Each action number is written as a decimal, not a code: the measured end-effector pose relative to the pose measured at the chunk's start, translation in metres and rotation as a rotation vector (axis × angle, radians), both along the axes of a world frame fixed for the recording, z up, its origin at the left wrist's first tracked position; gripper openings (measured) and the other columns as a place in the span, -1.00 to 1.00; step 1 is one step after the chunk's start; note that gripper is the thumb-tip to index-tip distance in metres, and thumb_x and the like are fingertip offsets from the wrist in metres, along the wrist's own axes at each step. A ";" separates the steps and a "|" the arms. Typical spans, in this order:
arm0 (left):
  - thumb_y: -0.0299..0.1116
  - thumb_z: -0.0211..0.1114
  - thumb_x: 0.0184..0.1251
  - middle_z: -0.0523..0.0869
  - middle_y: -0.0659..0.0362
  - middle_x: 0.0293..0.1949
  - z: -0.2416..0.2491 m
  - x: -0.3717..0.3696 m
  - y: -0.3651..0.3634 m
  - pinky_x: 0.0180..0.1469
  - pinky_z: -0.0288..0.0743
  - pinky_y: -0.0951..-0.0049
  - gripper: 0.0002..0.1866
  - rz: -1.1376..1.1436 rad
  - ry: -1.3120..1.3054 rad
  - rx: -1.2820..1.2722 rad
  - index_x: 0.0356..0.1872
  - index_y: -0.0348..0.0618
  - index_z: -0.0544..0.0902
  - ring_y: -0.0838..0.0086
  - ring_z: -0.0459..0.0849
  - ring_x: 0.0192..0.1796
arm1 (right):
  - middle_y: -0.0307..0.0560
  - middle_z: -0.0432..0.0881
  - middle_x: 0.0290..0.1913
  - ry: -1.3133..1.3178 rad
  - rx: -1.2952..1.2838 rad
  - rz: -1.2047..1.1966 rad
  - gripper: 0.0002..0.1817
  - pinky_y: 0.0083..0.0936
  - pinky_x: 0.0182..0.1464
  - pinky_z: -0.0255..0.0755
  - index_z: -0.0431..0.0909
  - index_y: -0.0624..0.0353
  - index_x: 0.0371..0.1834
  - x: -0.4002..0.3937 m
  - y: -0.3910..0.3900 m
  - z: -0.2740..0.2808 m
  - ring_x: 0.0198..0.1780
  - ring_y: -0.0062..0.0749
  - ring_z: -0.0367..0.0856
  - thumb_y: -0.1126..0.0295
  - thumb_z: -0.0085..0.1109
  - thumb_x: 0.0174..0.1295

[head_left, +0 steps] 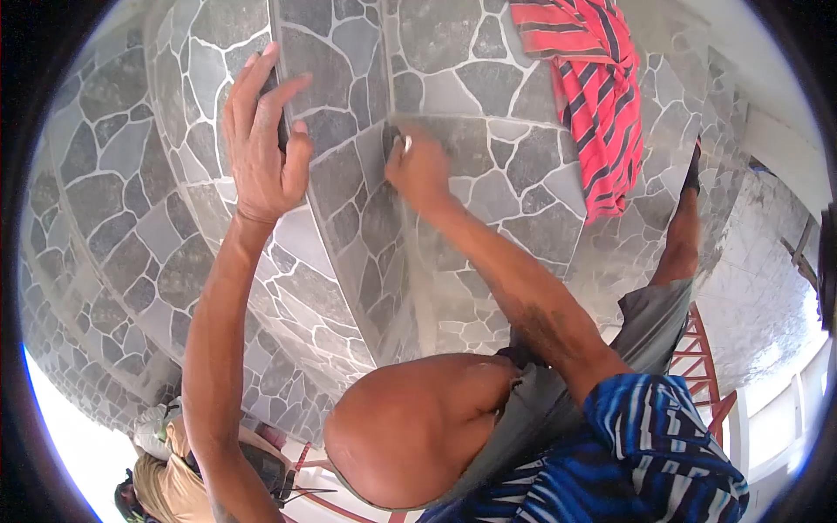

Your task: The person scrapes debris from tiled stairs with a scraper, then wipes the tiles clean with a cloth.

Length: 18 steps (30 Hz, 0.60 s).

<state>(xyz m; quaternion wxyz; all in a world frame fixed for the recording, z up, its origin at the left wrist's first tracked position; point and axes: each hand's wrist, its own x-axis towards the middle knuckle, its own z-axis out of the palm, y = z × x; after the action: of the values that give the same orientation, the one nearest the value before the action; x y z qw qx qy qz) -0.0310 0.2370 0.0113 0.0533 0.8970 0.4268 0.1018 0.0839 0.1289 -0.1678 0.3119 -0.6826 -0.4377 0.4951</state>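
My left hand (266, 144) rests with fingers spread on the edge of a grey stone-pattern tiled step (327, 78); nothing shows in it. To its right, my right hand (418, 166) is curled beside the inner corner where the tiled riser (349, 192) meets the tiled surface (514, 144). Its fingers are bent together and a small whitish spot shows on one of them. Whatever they hold, if anything, is too small and blurred to name.
A red cloth with black stripes (602, 113) lies on the tiles at the upper right. My bent knee (401, 431) is close below my hands. Red metal bars (697, 357) stand at the lower right. Bags (161, 479) are at the lower left.
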 end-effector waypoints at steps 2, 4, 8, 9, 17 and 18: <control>-0.42 0.08 0.16 0.40 -0.05 0.42 -0.001 0.001 0.003 0.48 0.12 0.07 -0.56 0.000 -0.006 0.008 0.10 -0.21 0.62 0.02 0.33 0.44 | 0.19 0.70 -0.03 0.033 -0.035 -0.008 -0.65 -0.11 0.07 0.53 0.65 0.21 0.06 0.002 0.008 0.001 -0.01 0.15 0.66 0.41 0.11 0.22; -0.42 0.08 0.15 0.40 -0.05 0.42 0.001 0.003 0.002 0.48 0.12 0.06 -0.56 0.011 0.001 0.006 0.09 -0.21 0.63 0.01 0.33 0.44 | 0.27 0.70 -0.07 0.016 -0.020 0.021 -0.67 -0.11 0.04 0.54 0.67 0.24 0.03 0.008 0.010 0.004 -0.05 0.21 0.68 0.40 0.11 0.22; -0.41 0.09 0.13 0.39 -0.05 0.43 -0.002 -0.001 0.003 0.48 0.12 0.06 -0.55 -0.002 -0.008 0.005 0.08 -0.22 0.63 0.01 0.32 0.45 | 0.26 0.70 -0.08 -0.028 -0.030 0.009 -0.66 -0.09 0.02 0.54 0.66 0.24 0.03 0.001 0.001 0.009 -0.07 0.21 0.68 0.40 0.11 0.22; -0.41 0.09 0.12 0.39 -0.06 0.43 0.000 -0.001 0.002 0.48 0.12 0.06 -0.55 0.002 0.003 -0.006 0.08 -0.22 0.63 0.01 0.32 0.45 | 0.26 0.70 -0.09 -0.041 -0.032 0.036 -0.66 -0.09 0.02 0.54 0.66 0.25 0.03 0.002 0.004 0.007 -0.08 0.20 0.68 0.41 0.11 0.22; -0.42 0.09 0.11 0.38 -0.06 0.43 0.000 0.000 0.003 0.48 0.12 0.06 -0.55 0.012 -0.001 -0.017 0.08 -0.22 0.63 0.01 0.32 0.45 | 0.18 0.68 -0.08 -0.064 -0.093 0.058 -0.66 -0.10 0.06 0.52 0.63 0.25 0.03 0.002 0.022 0.012 -0.03 0.13 0.66 0.42 0.10 0.21; -0.42 0.09 0.11 0.38 -0.06 0.43 0.000 0.001 0.004 0.48 0.12 0.06 -0.55 0.010 0.002 -0.010 0.08 -0.22 0.62 0.01 0.32 0.45 | 0.17 0.68 -0.05 -0.083 -0.071 0.064 -0.66 -0.11 0.08 0.52 0.63 0.25 0.04 0.002 0.019 0.015 0.00 0.12 0.65 0.42 0.10 0.21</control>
<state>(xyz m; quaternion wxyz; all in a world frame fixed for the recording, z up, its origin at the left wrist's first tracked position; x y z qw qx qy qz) -0.0296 0.2415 0.0113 0.0570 0.8947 0.4318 0.0992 0.0858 0.1476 -0.1531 0.2531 -0.6989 -0.4542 0.4911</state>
